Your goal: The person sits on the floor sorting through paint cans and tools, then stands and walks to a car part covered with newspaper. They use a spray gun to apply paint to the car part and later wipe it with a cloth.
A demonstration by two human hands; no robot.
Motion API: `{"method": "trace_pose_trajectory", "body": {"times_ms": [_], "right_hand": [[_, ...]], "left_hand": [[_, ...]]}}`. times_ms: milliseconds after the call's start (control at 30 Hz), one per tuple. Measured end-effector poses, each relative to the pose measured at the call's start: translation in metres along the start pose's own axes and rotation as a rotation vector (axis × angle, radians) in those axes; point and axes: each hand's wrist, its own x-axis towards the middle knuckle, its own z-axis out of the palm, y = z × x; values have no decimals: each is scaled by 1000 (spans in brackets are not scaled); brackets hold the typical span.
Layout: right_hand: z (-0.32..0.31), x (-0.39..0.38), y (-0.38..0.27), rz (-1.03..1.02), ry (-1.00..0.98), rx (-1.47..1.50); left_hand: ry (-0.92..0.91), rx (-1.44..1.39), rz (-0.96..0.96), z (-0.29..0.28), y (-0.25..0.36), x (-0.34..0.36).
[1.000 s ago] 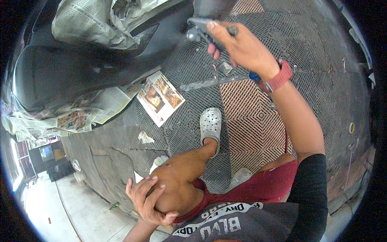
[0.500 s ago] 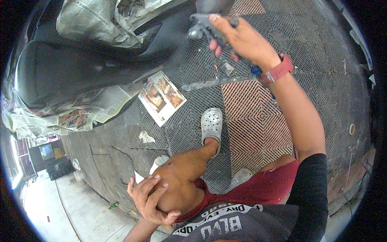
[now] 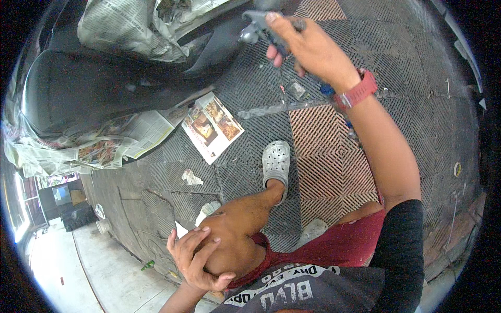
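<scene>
My right hand [image 3: 310, 52] is closed around a dark grey spray gun [image 3: 261, 28], thumb over its top, near a black curved panel [image 3: 78, 88]. Crumpled newspaper [image 3: 120, 28] covers part of the panel above, and more newspaper [image 3: 104, 151] lines its lower edge. The dark surface just beyond the gun's front is blurred, perhaps by mist. My left hand [image 3: 195, 255] rests on my bent left knee with its fingers spread and holds nothing.
A printed sheet [image 3: 211, 128] and paper scraps [image 3: 192, 177] lie on the slatted floor tiles [image 3: 329, 161]. My foot in a grey clog [image 3: 275, 159] stands on them. A tape roll [image 3: 457, 169] lies at the right; white flooring [image 3: 57, 266] and a green object [image 3: 147, 265] are lower left.
My right hand with the spray gun has risen slightly and shifted a little left. The panel and floor sit slightly farther right in view. My left hand stays on the knee.
</scene>
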Motion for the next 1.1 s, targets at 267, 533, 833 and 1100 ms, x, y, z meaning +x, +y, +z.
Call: {"method": "trace_pose_trajectory", "body": {"times_ms": [267, 533, 833, 1100], "right_hand": [[28, -35, -26, -23, -304, 253], [20, 7, 0, 10, -104, 207], [-18, 58, 38, 34, 129, 182], [-23, 83, 85, 103, 311, 15]], "left_hand": [[-18, 1, 0, 0, 3, 4], [-17, 4, 17, 1, 2, 6], [-52, 28, 7, -2, 1, 6], [-70, 30, 19, -3, -6, 6]]}}
